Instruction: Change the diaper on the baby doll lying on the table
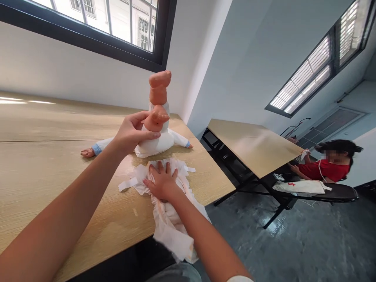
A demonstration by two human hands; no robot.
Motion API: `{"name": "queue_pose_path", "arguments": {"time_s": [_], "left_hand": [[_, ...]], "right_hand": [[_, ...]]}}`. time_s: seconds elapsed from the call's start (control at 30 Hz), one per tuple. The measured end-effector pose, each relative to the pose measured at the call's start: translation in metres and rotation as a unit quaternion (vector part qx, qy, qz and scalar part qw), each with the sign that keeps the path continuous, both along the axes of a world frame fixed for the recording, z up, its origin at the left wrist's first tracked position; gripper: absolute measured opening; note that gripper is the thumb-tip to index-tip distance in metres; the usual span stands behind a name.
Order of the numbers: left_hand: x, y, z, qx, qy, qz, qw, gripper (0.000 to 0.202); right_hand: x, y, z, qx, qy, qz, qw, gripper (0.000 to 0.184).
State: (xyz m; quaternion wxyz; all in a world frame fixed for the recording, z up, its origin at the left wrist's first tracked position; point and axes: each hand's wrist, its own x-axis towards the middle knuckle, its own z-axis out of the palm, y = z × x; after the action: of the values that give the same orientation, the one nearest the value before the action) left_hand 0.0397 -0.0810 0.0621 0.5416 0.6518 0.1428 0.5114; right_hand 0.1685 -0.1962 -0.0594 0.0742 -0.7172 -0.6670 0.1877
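Observation:
A baby doll (158, 143) in white clothing with blue cuffs lies on its back on the wooden table, its arms spread to both sides and its legs raised. My left hand (133, 131) is closed round the lower leg nearest me, thumb below the foot. Just in front of the doll's bottom, an opened-out white diaper (173, 235) lies with its side tabs spread, its near end hanging over the table edge. My right hand (162, 181) presses flat on the diaper's far end, fingers apart. The doll's head is hidden behind its body.
My table (58, 164) runs along a wall beneath a barred window (117, 23). To the right, beyond a gap of grey floor, stands another table (243, 141). A person in red (331, 168) sits there, near a black chair carrying a white cloth bag (302, 187).

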Motion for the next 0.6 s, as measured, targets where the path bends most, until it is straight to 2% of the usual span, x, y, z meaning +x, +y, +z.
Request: {"name": "queue_pose_path", "arguments": {"time_s": [0.17,0.37,0.5,0.6], "left_hand": [[0.000,0.008,0.001,-0.015,-0.049,0.017,0.999,0.048],[-0.003,0.014,0.004,-0.006,-0.069,0.026,0.997,0.039],[-0.002,0.014,0.004,-0.008,-0.052,0.031,0.998,0.043],[0.003,0.012,0.003,-0.005,-0.032,0.040,0.999,0.046]], "right_hand": [[0.000,0.035,-0.006,0.020,0.016,0.013,1.000,0.077],[-0.007,0.085,-0.010,0.031,0.006,0.010,0.999,0.073],[-0.016,0.119,-0.002,0.029,-0.003,0.012,1.000,0.070],[-0.019,0.132,0.011,0.036,-0.020,0.038,0.998,0.069]]}}
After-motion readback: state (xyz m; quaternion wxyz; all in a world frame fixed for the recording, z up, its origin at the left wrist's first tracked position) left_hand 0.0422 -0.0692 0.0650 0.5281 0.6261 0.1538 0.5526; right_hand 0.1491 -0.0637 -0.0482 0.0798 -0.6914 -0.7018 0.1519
